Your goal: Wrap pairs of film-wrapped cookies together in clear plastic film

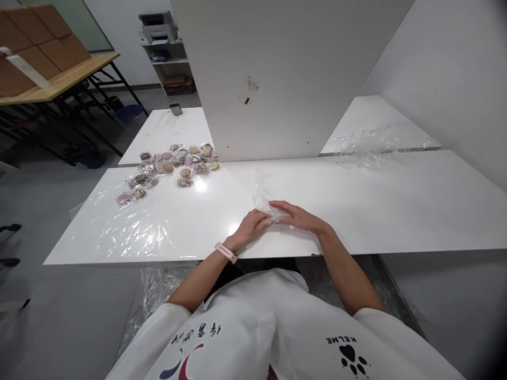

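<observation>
A clear plastic bag (261,196) lies crumpled on the white table (356,211), close to the front edge. My left hand (252,224), with a pale pink band on its wrist, has its fingers bent together on the near left part of the bag. From the other side, my right hand (298,216) holds the bag between thumb and fingers. Something small may lie inside the plastic between the hands, but fingers and glare hide it.
Several wrapped round pieces, like cookies (166,168), are scattered at the left. Loose clear film (134,232) covers the front left, and more film (368,145) lies at the back right. A tall white panel (273,79) stands behind the table.
</observation>
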A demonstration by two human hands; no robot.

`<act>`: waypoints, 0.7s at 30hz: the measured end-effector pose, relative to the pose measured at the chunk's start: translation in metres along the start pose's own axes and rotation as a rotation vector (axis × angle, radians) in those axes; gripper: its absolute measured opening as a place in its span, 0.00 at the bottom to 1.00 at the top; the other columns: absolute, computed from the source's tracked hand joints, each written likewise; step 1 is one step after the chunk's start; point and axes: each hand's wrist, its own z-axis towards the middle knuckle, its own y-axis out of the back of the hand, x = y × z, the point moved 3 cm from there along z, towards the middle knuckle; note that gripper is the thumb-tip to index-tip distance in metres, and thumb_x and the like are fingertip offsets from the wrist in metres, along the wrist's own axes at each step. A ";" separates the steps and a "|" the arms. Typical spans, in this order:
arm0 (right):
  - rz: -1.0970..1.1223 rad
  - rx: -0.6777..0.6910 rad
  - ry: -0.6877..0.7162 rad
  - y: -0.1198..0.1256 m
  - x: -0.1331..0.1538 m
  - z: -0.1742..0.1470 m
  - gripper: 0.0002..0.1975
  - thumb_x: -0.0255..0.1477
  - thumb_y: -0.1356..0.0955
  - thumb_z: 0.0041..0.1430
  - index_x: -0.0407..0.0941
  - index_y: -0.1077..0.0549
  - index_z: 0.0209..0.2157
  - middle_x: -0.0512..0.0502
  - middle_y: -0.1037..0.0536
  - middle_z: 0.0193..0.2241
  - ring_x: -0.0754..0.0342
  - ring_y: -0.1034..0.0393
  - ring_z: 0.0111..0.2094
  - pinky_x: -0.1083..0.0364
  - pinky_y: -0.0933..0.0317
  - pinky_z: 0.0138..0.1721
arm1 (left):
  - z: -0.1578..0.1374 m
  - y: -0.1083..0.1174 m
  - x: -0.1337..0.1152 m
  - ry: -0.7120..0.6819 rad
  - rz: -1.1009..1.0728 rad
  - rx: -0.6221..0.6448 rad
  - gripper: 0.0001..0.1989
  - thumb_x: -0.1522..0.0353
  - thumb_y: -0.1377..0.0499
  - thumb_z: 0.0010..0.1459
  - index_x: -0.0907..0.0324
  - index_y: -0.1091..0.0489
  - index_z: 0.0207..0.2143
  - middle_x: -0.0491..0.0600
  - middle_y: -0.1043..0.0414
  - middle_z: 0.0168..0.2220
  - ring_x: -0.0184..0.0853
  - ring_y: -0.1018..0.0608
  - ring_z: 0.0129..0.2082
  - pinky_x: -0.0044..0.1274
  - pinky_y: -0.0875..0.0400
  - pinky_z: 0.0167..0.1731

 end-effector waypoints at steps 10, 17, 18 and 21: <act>-0.288 -0.694 -0.197 -0.023 -0.006 0.001 0.24 0.48 0.35 0.62 0.46 0.30 0.52 0.44 0.23 0.40 0.52 0.30 0.30 0.51 0.35 0.35 | 0.042 0.013 0.004 0.341 0.139 -0.200 0.08 0.62 0.39 0.59 0.57 0.31 0.36 0.50 0.32 0.41 0.37 0.27 0.40 0.28 0.31 0.36; -0.704 -0.508 0.169 -0.031 -0.011 -0.001 0.21 0.42 0.34 0.64 0.47 0.28 0.54 0.41 0.26 0.52 0.42 0.36 0.52 0.44 0.41 0.53 | 0.057 0.011 0.016 0.405 0.206 -0.235 0.06 0.67 0.40 0.58 0.56 0.35 0.30 0.48 0.29 0.33 0.37 0.28 0.37 0.28 0.34 0.36; -0.716 -0.493 0.164 -0.032 -0.013 -0.004 0.21 0.42 0.34 0.64 0.48 0.29 0.54 0.41 0.25 0.51 0.42 0.35 0.52 0.44 0.41 0.53 | 0.056 0.012 0.016 0.410 0.190 -0.233 0.06 0.67 0.41 0.59 0.56 0.35 0.29 0.48 0.29 0.33 0.37 0.27 0.36 0.28 0.34 0.36; -0.729 -0.499 0.081 -0.028 -0.013 -0.003 0.18 0.41 0.37 0.68 0.47 0.26 0.51 0.41 0.21 0.44 0.44 0.32 0.46 0.46 0.40 0.49 | 0.049 0.016 0.014 0.419 0.067 -0.236 0.06 0.65 0.43 0.62 0.57 0.32 0.33 0.50 0.27 0.37 0.37 0.26 0.38 0.29 0.32 0.38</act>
